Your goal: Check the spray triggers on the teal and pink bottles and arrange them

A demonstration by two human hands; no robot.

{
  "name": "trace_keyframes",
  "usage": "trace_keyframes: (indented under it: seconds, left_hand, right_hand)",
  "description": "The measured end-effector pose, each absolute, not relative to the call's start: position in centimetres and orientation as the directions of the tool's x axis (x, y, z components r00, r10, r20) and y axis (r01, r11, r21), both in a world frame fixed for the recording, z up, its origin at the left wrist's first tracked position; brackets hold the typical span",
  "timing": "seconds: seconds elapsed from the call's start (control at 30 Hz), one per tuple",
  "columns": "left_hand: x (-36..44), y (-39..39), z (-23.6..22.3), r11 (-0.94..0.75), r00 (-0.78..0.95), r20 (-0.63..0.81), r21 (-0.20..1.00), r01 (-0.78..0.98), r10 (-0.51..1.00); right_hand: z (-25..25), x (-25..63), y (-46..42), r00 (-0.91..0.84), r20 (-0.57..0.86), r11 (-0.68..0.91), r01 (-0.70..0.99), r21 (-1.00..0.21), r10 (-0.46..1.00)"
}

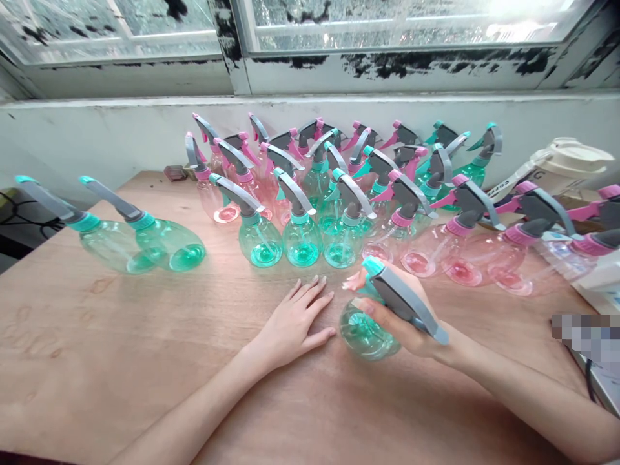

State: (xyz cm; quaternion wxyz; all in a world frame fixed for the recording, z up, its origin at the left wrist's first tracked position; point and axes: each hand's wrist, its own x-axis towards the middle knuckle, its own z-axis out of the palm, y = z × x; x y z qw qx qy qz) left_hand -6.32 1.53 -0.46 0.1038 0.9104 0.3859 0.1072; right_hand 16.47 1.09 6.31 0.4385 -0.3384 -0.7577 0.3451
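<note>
My right hand (411,316) is wrapped round the neck of a green spray bottle (368,332) with a grey and teal trigger head. The bottle's lower part shows below my fingers, its head tilting toward my wrist. Flat on the wooden table, my left hand (300,316) lies with its fingers spread, just left of that bottle and holding nothing. Behind both hands stand three green spray bottles in a front row, the middle one (302,242) straight beyond my left fingertips. A pink spray bottle (387,236) stands right of them.
Two more green spray bottles (169,242) stand apart at the left. Several pink and green ones crowd toward the wall (121,129) under the window. A beige lidded cup (566,165) is at the back right, and a pixelated item (588,339) lies by the right edge.
</note>
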Motion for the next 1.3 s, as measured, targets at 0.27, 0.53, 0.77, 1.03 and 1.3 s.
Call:
trace_keyframes:
  seconds: [0.27,0.53,0.77,1.03,1.3]
  left_hand:
    - [-6.24,1.52,-0.17,-0.679,0.681,0.092,0.253,0.689,0.726]
    - [-6.20,1.55,-0.11,-0.675,0.679,0.093,0.268,0.687,0.728]
    - [-6.11,1.47,-0.05,-0.675,0.680,0.079,0.253,0.693,0.729]
    - [-6.19,1.58,-0.18,-0.678,0.681,0.097,0.267,0.685,0.726]
    - [-6.24,1.57,-0.25,-0.680,0.682,0.101,0.267,0.682,0.724]
  right_hand:
    - [6.23,16.47,0.75,-0.399,0.415,0.527,0.229,-0.819,0.818]
    - [5.84,16.68,0.78,-0.406,0.412,0.526,0.224,-0.821,0.816]
    - [5.93,16.63,0.85,-0.415,0.442,0.555,0.206,-0.806,0.795]
    - [5.98,16.63,0.92,-0.415,0.435,0.554,0.225,-0.802,0.799]
    - [6.18,16.62,0.88,-0.410,0.456,0.571,0.223,-0.790,0.790]
